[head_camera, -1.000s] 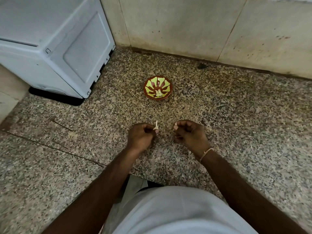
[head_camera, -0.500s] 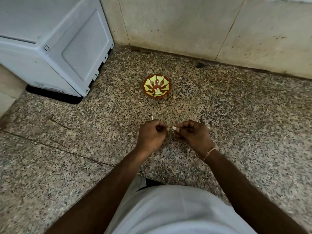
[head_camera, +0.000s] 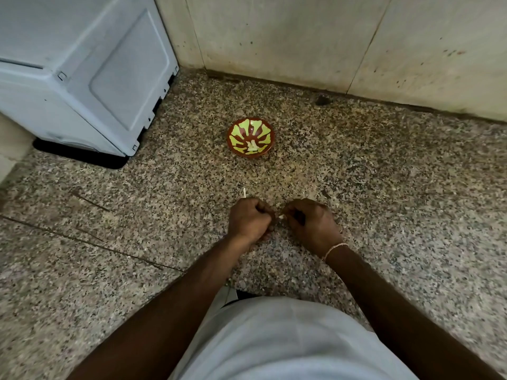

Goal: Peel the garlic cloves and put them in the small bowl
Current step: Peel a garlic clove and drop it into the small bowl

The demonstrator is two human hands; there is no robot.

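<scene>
A small brown bowl with a yellow-green pattern stands on the speckled floor, with pale peeled garlic at its bottom. In front of it my left hand and my right hand meet fingertip to fingertip. Between them a small pale garlic clove is pinched, mostly hidden by the fingers. A thin pale strip of garlic skin sticks up behind my left hand's knuckles. The hands are about a hand's length nearer to me than the bowl.
A white appliance stands at the back left on the granite floor. A tiled wall runs behind the bowl. A groove crosses the floor at left. My pale-clothed knee fills the bottom.
My left hand has moved right and now touches my right hand at the clove. The strip of skin it held up has shifted behind its knuckles.
</scene>
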